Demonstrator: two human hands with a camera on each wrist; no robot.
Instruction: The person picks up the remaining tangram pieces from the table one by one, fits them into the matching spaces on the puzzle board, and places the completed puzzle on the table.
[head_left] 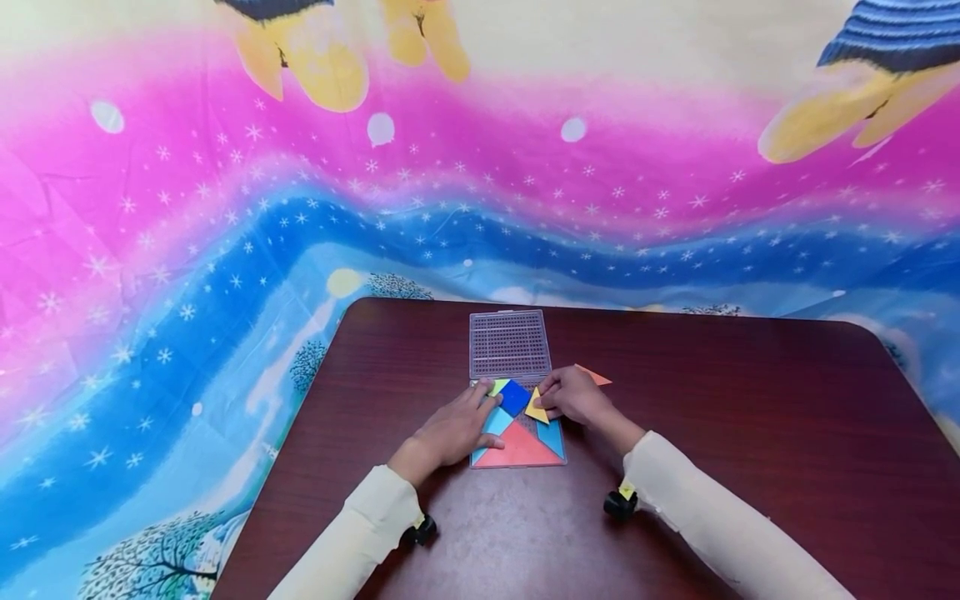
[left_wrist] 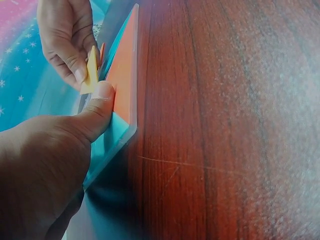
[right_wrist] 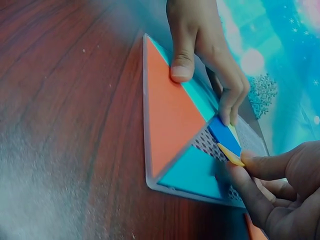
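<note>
A shallow clear plastic tray [right_wrist: 147, 125] holds flat tangram pieces. Along its near side lies a large orange-red triangle [head_left: 519, 450]. Light-blue pieces [head_left: 551, 437] flank it, and a dark blue square [head_left: 514, 397] lies further in beside a lime-green piece [head_left: 498, 385]. My left hand [head_left: 453, 427] rests over the tray's left side, thumb on the pieces near the orange-red triangle and fingertips at the green and blue ones. Between thumb and finger, my right hand [head_left: 576, 396] pinches a yellow triangle [head_left: 537, 409], tilted above a bare perforated patch [right_wrist: 206, 144] next to the blue square.
The tray's perforated lid [head_left: 510, 343] lies flat behind it. Past my right hand, an orange triangle [head_left: 596, 375] lies on the dark wood table [head_left: 750, 450]. A patterned cloth [head_left: 465, 167] hangs behind the table. Both forearms carry small black wrist cameras.
</note>
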